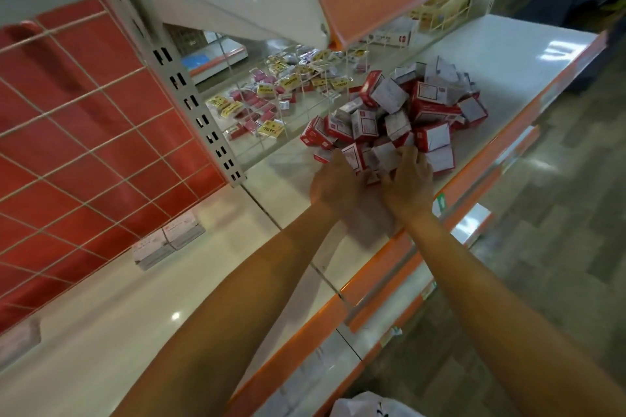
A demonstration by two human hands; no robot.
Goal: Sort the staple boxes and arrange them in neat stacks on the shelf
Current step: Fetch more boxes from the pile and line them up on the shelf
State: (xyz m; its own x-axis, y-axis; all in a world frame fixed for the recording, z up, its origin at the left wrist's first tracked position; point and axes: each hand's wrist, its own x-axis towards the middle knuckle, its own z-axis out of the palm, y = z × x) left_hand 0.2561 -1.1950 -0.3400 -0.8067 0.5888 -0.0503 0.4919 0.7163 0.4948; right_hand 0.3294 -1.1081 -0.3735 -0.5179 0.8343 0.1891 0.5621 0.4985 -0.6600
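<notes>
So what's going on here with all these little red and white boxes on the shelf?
A person is sorting a jumbled pile of staple boxes on a white shelf. The left hand and right hand reach side by side into the near edge of the pile. The right hand's fingers lie spread over the boxes; whether the left hand grips one cannot be told. Only a small neat stack stands further left, by the red grid panel.

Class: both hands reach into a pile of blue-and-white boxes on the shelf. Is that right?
No: the boxes are red and white, not blue. The head view shows the left hand and right hand reaching into that pile on the shelf.
</notes>
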